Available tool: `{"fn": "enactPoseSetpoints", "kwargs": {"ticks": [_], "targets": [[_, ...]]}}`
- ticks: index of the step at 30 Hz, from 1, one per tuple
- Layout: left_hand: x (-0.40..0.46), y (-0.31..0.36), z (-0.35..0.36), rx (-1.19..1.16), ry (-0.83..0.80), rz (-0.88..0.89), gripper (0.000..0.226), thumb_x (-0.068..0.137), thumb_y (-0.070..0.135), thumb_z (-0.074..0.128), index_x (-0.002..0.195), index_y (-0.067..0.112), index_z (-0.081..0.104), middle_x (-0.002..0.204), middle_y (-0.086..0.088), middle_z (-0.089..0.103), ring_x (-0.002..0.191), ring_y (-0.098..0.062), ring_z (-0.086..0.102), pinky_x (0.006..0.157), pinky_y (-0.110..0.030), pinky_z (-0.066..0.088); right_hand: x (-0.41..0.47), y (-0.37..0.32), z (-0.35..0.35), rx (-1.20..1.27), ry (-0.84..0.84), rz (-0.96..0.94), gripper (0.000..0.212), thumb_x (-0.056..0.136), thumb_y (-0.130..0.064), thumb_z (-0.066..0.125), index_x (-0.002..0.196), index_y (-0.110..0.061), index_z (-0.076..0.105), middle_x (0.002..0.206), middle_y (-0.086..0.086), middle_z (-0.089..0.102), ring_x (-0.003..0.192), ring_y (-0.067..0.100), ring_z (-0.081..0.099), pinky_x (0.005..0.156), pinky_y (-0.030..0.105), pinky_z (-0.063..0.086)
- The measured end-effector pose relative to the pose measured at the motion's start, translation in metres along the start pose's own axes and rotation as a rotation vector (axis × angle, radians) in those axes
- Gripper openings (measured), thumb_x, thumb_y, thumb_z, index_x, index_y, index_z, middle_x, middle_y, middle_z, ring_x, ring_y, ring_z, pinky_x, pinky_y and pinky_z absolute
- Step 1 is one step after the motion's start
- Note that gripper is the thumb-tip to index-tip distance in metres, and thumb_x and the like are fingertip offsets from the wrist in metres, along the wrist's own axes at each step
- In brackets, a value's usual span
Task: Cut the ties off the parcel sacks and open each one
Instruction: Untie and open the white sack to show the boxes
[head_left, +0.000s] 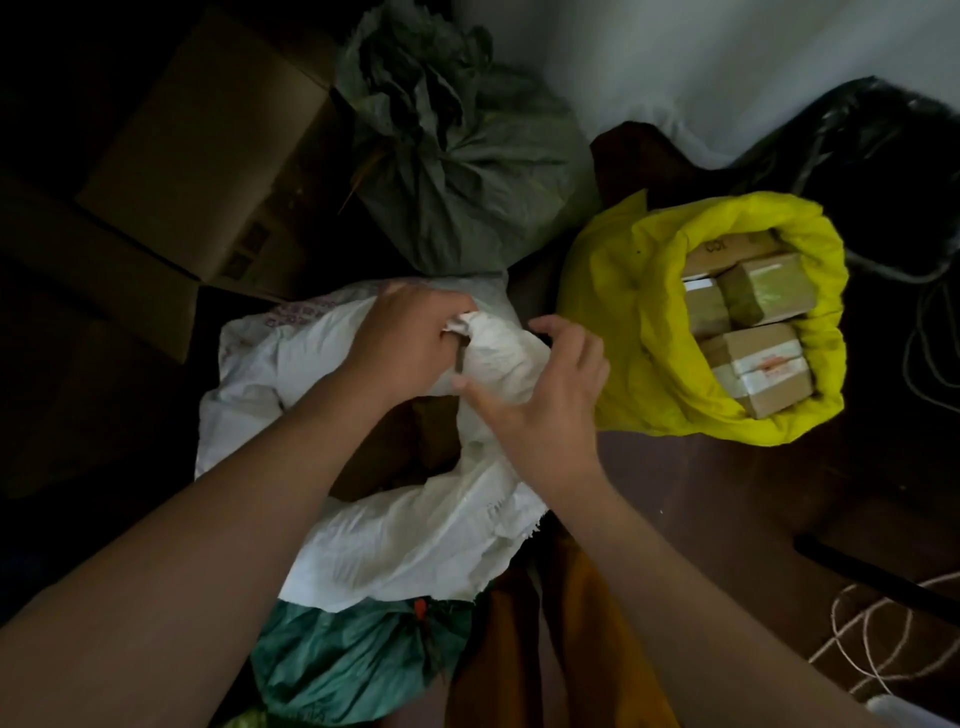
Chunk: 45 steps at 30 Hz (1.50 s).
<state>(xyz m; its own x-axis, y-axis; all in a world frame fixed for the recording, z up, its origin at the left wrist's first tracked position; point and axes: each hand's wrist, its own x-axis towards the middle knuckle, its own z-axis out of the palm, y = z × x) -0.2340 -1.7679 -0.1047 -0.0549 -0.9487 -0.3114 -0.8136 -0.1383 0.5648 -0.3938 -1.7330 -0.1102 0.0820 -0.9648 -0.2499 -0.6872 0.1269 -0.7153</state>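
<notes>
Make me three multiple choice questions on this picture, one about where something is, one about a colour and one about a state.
1. Where is the yellow sack relative to the white sack?
A. To its right
B. To its left
C. Underneath it

2. What colour is the tied sack beyond the white one?
A. Red
B. Grey-green
C. Orange

3. What state is the yellow sack in?
A. Tied shut
B. Open, cardboard parcels showing
C. Lying empty

Answers: 1 A, it sits right of the white sack. 2 B, its fabric is dull grey-green. 3 B, its mouth is rolled back around boxes.
</notes>
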Motion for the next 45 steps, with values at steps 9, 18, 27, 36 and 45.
{"fn": "enactPoseSetpoints", "kwargs": {"ticks": [9, 18, 27, 36, 45], "targets": [[0.007, -0.027, -0.002, -0.308, -0.253, -0.177, 0.010, 0.083, 0.007, 0.070, 0.093, 0.006, 0.071, 0.091, -0.006, 0.069, 0.086, -0.014, 0.063, 0.077, -0.022, 0.048, 0.026, 0.038, -0.021, 0.484, -0.346, 0.218, 0.022, 0.081, -0.014, 0.076, 0.093, -0.032, 0.070, 0.089, -0.023, 0.072, 0.087, -0.004, 0.065, 0.077, 0.015, 0.052], [-0.003, -0.014, 0.009, -0.072, 0.081, -0.050, 0.038, 0.072, 0.019, 0.079, 0.105, 0.023, 0.060, 0.119, -0.001, 0.054, 0.116, -0.022, 0.043, 0.093, -0.031, 0.033, 0.029, 0.054, -0.021, 0.841, -0.485, 0.648, 0.029, 0.099, -0.019, 0.053, 0.116, 0.002, 0.063, 0.115, 0.022, 0.067, 0.099, 0.028, 0.067, 0.082, 0.038, 0.057], [-0.007, 0.013, 0.008, 0.207, -0.186, 0.388, 0.030, 0.086, 0.020, 0.063, 0.115, 0.023, 0.068, 0.112, 0.005, 0.068, 0.114, -0.015, 0.054, 0.114, -0.037, 0.019, 0.023, 0.054, -0.028, 0.812, -0.436, 0.657, 0.015, 0.099, -0.021, 0.053, 0.103, -0.009, 0.063, 0.119, 0.021, 0.065, 0.107, 0.032, 0.062, 0.098, 0.050, 0.049], [-0.008, 0.034, 0.016, 0.270, -0.153, 0.033, 0.019, 0.092, 0.025, 0.048, 0.094, 0.020, 0.066, 0.100, 0.001, 0.048, 0.109, -0.021, 0.037, 0.086, -0.026, 0.020, -0.007, 0.029, -0.033, 0.037, -0.433, 0.373, 0.091, 0.065, -0.053, 0.080, 0.139, -0.027, 0.035, 0.133, 0.002, 0.042, 0.123, 0.022, 0.042, 0.093, 0.029, 0.042], [-0.052, 0.054, 0.015, 0.180, 0.119, -0.263, 0.039, 0.090, 0.021, 0.059, 0.128, 0.029, 0.057, 0.141, 0.000, 0.040, 0.134, -0.020, 0.027, 0.111, -0.036, 0.015, -0.017, 0.043, -0.044, 0.623, -0.512, 0.603, 0.034, 0.087, -0.008, 0.071, 0.095, -0.035, 0.052, 0.098, -0.007, 0.067, 0.089, 0.015, 0.067, 0.074, 0.041, 0.060]]}}
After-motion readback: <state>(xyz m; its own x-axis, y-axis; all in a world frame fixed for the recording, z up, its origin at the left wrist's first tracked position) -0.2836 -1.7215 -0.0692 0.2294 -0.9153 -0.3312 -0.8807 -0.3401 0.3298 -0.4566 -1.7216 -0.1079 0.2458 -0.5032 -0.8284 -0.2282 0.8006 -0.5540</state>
